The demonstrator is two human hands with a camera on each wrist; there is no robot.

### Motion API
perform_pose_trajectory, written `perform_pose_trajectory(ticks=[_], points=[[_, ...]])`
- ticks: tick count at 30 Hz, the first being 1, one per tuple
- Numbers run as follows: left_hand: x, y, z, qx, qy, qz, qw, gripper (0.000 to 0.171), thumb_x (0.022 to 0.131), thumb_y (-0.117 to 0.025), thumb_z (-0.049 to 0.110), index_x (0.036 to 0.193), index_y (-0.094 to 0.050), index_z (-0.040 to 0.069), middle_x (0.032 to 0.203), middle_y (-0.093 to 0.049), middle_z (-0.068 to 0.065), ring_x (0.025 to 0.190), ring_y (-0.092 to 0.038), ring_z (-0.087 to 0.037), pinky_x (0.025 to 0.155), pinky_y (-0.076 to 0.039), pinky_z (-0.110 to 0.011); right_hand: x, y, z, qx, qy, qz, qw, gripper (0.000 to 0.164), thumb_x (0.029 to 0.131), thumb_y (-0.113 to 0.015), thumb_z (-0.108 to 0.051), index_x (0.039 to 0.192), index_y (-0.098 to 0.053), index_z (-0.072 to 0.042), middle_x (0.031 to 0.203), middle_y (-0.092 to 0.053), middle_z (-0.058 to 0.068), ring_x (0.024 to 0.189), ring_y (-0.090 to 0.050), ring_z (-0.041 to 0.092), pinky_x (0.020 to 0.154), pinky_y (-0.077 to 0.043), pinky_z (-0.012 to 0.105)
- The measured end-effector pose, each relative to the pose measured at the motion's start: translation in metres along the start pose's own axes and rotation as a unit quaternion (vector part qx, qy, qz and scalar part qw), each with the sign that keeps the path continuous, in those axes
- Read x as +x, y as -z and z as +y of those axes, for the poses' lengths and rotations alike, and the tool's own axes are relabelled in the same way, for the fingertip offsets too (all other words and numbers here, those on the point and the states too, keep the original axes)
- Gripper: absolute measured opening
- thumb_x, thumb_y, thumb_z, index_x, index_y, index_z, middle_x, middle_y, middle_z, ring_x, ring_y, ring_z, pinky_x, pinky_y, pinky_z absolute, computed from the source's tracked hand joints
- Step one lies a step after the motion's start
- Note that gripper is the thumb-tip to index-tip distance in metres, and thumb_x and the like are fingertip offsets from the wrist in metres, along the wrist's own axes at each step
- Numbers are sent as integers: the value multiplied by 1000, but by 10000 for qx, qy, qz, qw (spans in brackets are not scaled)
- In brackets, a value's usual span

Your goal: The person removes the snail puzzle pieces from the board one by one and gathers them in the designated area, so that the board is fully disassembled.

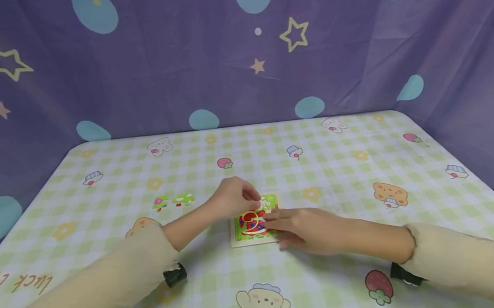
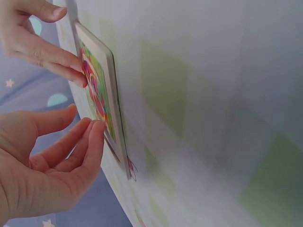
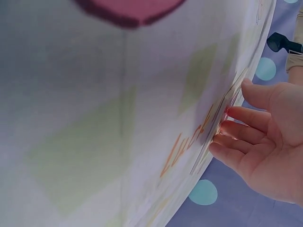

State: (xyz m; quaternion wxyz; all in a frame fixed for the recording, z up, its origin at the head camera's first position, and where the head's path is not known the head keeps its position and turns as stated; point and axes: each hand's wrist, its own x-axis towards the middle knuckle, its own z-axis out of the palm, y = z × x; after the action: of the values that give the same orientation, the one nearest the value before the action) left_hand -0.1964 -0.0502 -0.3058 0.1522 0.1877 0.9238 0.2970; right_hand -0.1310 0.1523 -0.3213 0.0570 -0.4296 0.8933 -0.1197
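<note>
A small wooden jigsaw puzzle (image 1: pixel 248 231) with a pale frame lies flat on the table, its picture showing a red shape with a yellow spiral on green. My left hand (image 1: pixel 232 198) reaches over its upper left part, fingertips at the picture. In the left wrist view, the thumb of that left hand (image 2: pixel 52 175) stands apart from the loosely bent fingers. From the right side my right hand (image 1: pixel 316 228) rests nearly straight fingers on the puzzle, covering its right part. Two loose green puzzle pieces (image 1: pixel 184 199) lie left of the board.
A checkered cloth (image 1: pixel 335 282) printed with cartoon figures covers the table. Behind it hangs a purple curtain (image 1: pixel 206 80) with stars and blue spots. Dark wrist-worn devices (image 1: pixel 175 274) sit under both sleeves.
</note>
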Motion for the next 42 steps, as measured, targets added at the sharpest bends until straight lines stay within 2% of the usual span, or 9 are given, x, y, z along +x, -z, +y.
perform_pose_trajectory(ticks=[6, 16, 22, 32, 36, 42], points=[[1, -7, 7, 116, -163, 49, 9998, 7, 86, -71, 14, 90, -74, 9, 88, -73, -4, 82, -62, -13, 77, -54, -25, -2, 0, 2, 133, -19, -84, 9999, 49, 92, -64, -25, 136, -54, -7, 145, -51, 9, 135, -49, 25, 103, -47, 40], [2, -16, 9, 40, -370, 88, 9993, 10, 86, -70, 11, 96, -73, 7, 95, -73, -4, 88, -64, -14, 84, -54, -28, -2, 2, 3, 400, -32, -207, 9990, 51, 92, -65, -23, 137, -52, -5, 145, -49, 12, 136, -46, 26, 103, -47, 39], [2, -17, 9, -69, -298, 97, 9995, 13, 86, -70, 9, 98, -71, 6, 92, -71, -4, 83, -62, -12, 80, -54, -25, -2, 0, 3, 508, -68, -223, 9984, 49, 92, -65, -23, 136, -53, -5, 145, -50, 11, 137, -45, 26, 103, -47, 39], [3, -18, 10, -206, -159, 39, 9997, 29, 88, -68, 10, 115, -67, 2, 94, -70, -5, 83, -61, -12, 79, -54, -24, -2, 0, 3, 412, -66, -173, 9990, 50, 91, -65, -23, 136, -53, -5, 144, -50, 11, 136, -46, 26, 102, -48, 38], [3, -18, 11, -236, -135, 16, 9996, 29, 88, -67, 10, 116, -67, 1, 95, -69, -5, 83, -60, -12, 79, -54, -24, -3, -1, 2, 376, -78, -167, 9991, 52, 91, -65, -24, 137, -52, -5, 145, -50, 12, 136, -46, 25, 103, -47, 39], [3, -18, 11, -267, -131, 38, 9995, 26, 88, -67, 8, 113, -67, 2, 93, -67, -5, 80, -58, -13, 72, -51, -21, -3, -1, 2, 334, -82, -143, 9993, 53, 91, -66, -24, 137, -52, -5, 145, -50, 12, 136, -47, 26, 104, -47, 40]])
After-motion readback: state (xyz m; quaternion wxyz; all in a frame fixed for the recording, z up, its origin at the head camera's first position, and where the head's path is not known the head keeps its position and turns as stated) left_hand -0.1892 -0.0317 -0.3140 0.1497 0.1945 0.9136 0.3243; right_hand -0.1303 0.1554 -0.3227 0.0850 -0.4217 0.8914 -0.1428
